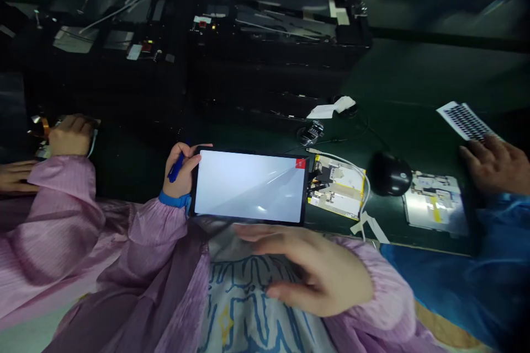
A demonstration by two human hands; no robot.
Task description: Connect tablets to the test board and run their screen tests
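A flat display panel (pixel 248 187) with a lit white screen and a red corner tag lies at the front edge of the bench. My left hand (pixel 182 168) grips its left edge, with a blue pen (pixel 177 167) also tucked in the fingers and a blue band round the wrist. My right hand (pixel 310 267) hovers in front of the panel's lower edge, fingers apart and holding nothing. Right beside the panel is a tablet's opened inner assembly (pixel 339 185) with a battery and boards; short black leads meet the panel's right edge. A white cable (pixel 366 185) curves over it.
A black mouse (pixel 391 174) and another silver assembly (pixel 436 204) stand to the right. There a co-worker's hand (pixel 497 162) touches a sheet of black labels (pixel 470 121). Another co-worker's hands (pixel 71 135) work at left. Black trays (pixel 281 49) with parts line the back.
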